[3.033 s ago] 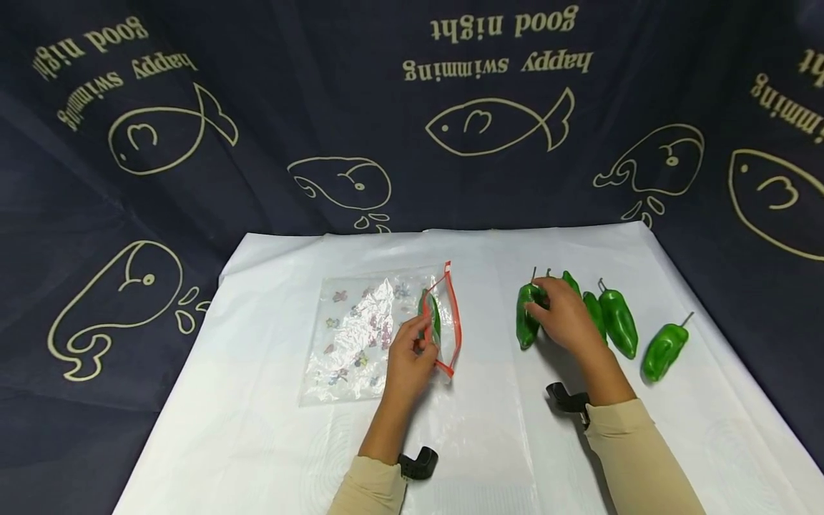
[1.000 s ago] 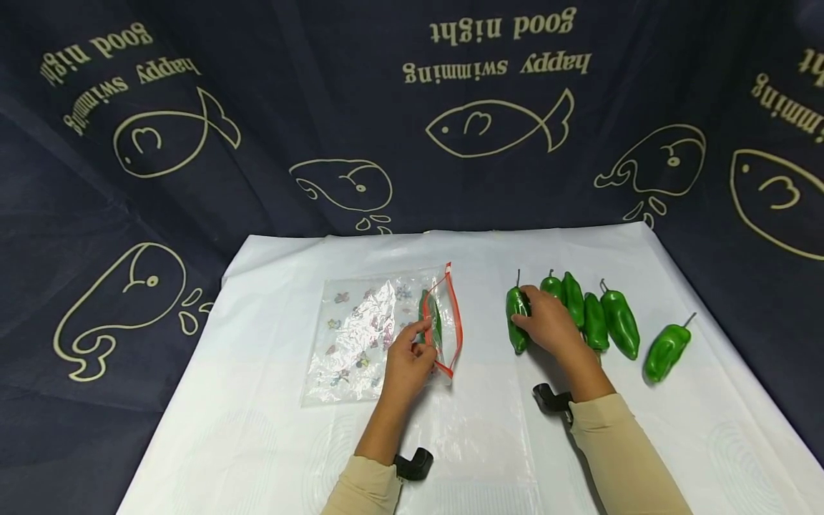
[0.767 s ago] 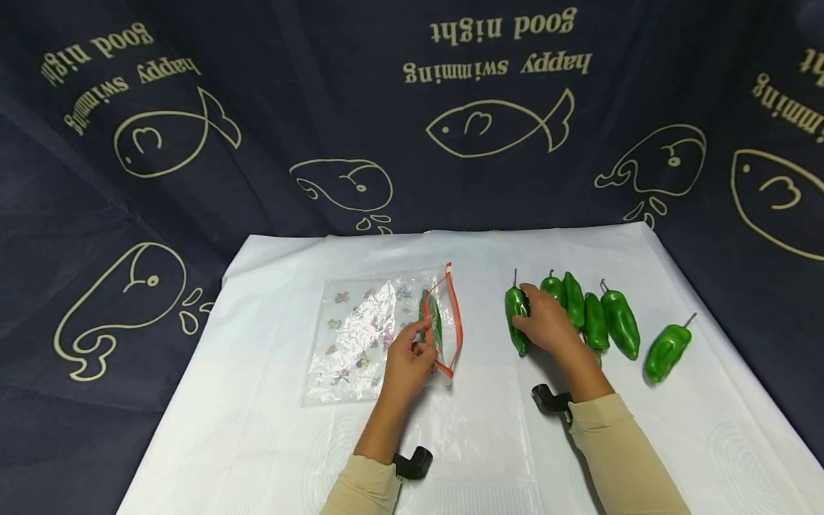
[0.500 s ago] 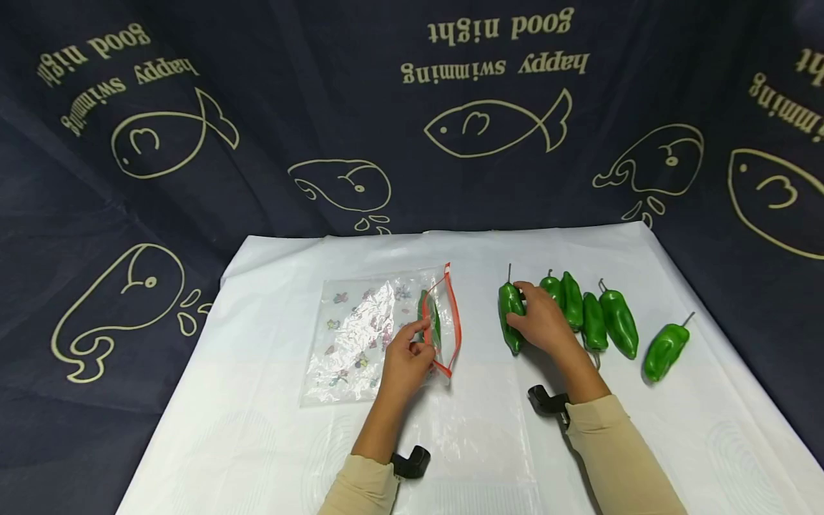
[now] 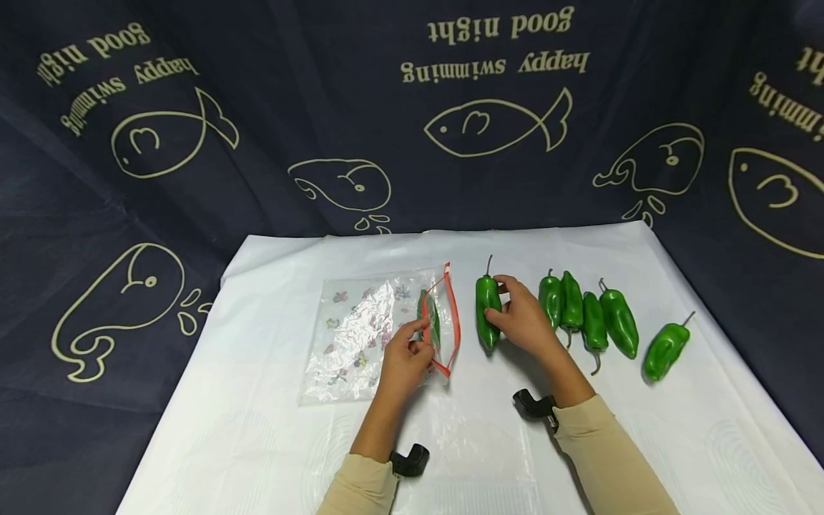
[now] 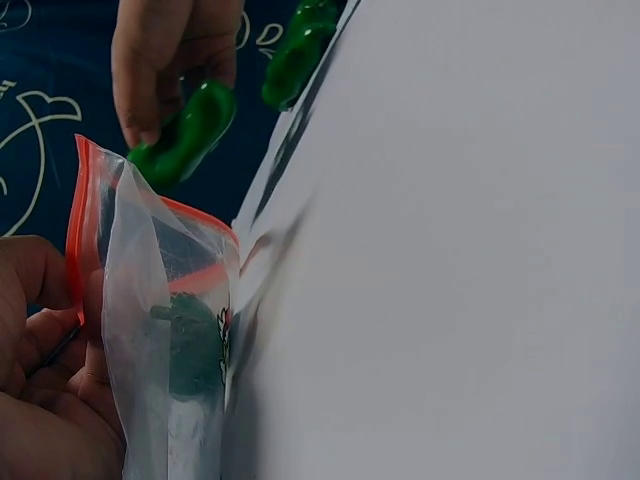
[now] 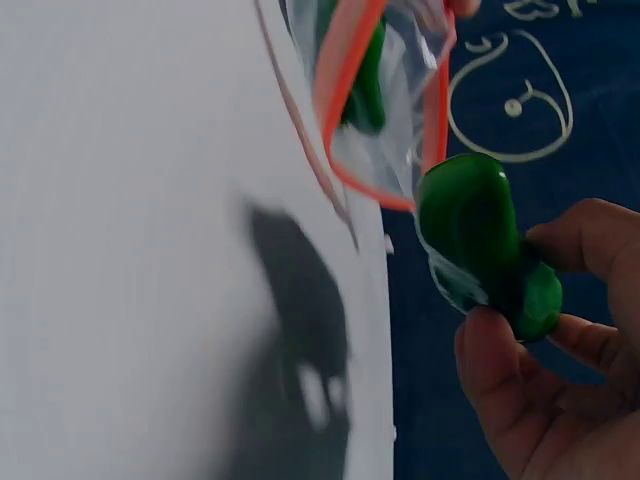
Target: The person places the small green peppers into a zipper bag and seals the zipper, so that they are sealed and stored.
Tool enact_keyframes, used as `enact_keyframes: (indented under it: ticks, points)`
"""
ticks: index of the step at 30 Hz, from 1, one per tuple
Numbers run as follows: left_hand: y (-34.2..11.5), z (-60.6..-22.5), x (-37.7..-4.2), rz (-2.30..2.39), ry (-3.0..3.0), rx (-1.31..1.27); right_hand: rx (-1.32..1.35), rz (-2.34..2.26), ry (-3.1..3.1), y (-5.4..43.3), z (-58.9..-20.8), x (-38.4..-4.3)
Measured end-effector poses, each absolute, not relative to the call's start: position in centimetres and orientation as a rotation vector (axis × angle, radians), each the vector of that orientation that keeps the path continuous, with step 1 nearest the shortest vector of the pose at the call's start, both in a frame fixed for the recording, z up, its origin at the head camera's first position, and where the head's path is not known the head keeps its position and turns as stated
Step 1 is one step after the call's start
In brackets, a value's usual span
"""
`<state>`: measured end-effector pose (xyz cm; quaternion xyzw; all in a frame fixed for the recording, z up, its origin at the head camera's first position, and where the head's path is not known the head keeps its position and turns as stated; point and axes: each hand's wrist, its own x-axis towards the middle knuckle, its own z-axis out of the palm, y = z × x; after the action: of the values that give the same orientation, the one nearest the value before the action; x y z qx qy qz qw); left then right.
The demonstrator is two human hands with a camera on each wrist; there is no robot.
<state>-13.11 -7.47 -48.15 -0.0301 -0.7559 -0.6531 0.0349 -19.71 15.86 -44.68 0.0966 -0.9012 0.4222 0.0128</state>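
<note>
While tan sleeves (image 5: 360, 486) with black wrist devices (image 5: 412, 461) reach in on the near side of a clear zip bag (image 5: 354, 336), a person's left grip (image 5: 405, 357) pinches the bag's red-edged mouth. The mouth stands open, one green pepper (image 5: 435, 322) inside the bag. Just right of that mouth, apart from it, the right grip (image 5: 518, 318) holds a second pepper (image 5: 484, 297) between thumb and fingers above the white-covered surface (image 5: 244, 436), its stem pointing away. Farther right of the bag lie five loose peppers (image 5: 594, 322), four close together and one set apart. Behind the bag, a dark blue curtain (image 5: 502, 197) carries line-drawn fish and whales and upside-down lettering.
</note>
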Motion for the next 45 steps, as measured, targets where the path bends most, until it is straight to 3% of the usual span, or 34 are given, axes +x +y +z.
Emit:
enact_keyframes:
  ticks: [13, 21, 45]
  points:
    - [-7.4, -48.6, -13.0, -2.033, -2.308, -0.074, 0.313, 1.494, -2.738, 12.3, -45.2, -19.5]
    - [-7.3, -45.4, -11.7, -2.044, -2.338, -0.088, 0.368, 1.517, -2.740, 10.6, -45.5, -19.5]
    - [-6.9, -44.4, -11.3, -1.965, -2.298, -0.131, 0.402, 1.286, -2.859, 9.6, -46.5, -19.4]
